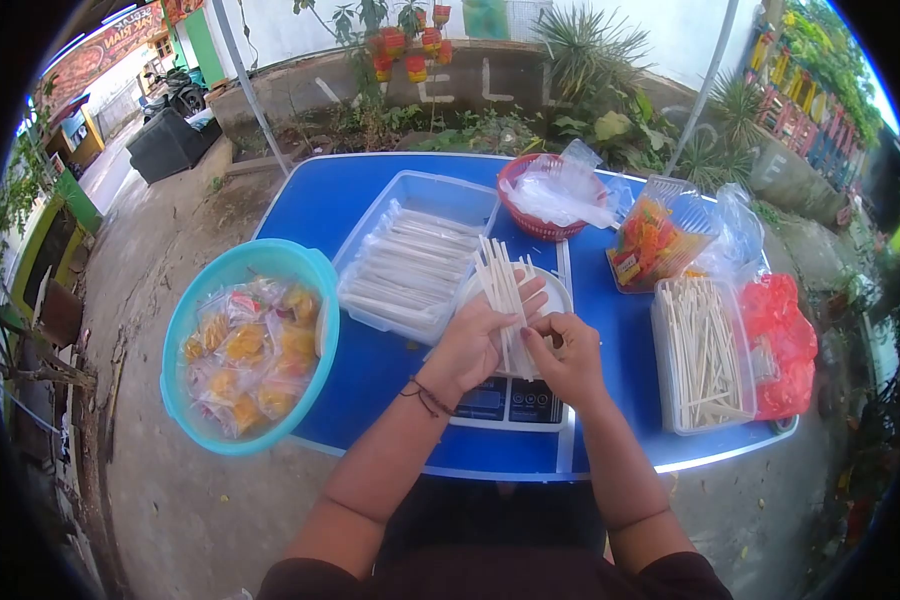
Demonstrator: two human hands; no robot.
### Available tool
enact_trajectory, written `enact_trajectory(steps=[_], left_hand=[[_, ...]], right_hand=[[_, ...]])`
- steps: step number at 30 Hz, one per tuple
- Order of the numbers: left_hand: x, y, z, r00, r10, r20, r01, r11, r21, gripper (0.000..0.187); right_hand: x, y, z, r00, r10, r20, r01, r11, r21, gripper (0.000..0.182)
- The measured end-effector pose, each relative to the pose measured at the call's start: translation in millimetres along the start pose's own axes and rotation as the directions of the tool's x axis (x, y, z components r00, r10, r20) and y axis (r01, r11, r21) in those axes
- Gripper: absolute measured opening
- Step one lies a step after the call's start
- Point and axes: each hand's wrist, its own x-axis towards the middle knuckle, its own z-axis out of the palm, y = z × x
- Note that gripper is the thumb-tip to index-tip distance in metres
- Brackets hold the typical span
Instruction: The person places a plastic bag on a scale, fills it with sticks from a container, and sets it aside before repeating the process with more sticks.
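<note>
My left hand (477, 335) grips a loose bunch of thin white sticks (500, 280), fanned out at the far end. The curled fingers of my right hand (567, 350) pinch at the near end of the same bunch. Under both hands is a digital kitchen scale (480, 402) with a dark display panel and a round white plate (562, 298) on top, partly covered by the hands. To the right, a clear plastic box (663, 412) is full of more such sticks. Left of the hands, a translucent tray (375, 215) holds rows of sticks packed in clear plastic.
A turquoise basin (173, 385) with bagged yellow-orange snacks overlaps the left edge of the blue table (360, 430). At the back, a red basket (545, 228) holds clear plastic bags. A tub of orange pieces (655, 245) and a red plastic bag (785, 350) sit on the right.
</note>
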Motion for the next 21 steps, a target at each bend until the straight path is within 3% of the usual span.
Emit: enact_trajectory(steps=[8,14,17,20,21], left_hand=[[-1,6,3,0.996,0.025,-0.087,-0.024,1.0,0.01,0.058],[0,9,-3,0.985,0.077,-0.152,-0.089,0.993,-0.073,0.057],[-1,10,-2,0.984,0.076,-0.163,-0.09,0.993,-0.075,0.058],[0,9,-2,0.989,0.063,-0.131,-0.074,0.994,-0.078,0.059],[0,8,-2,0.992,0.058,-0.116,-0.068,0.995,-0.079,0.058]], right_hand=[[4,-3,-6,0.998,0.035,-0.054,-0.038,0.998,-0.047,0.013],[8,3,-16,0.981,-0.102,-0.165,0.047,0.951,-0.305,0.012],[7,4,-17,0.983,-0.15,-0.107,0.095,0.91,-0.403,0.012],[8,-3,-13,0.968,-0.206,-0.142,0.132,0.903,-0.41,0.012],[8,-2,-12,0.98,-0.161,-0.114,0.117,0.939,-0.324,0.012]])
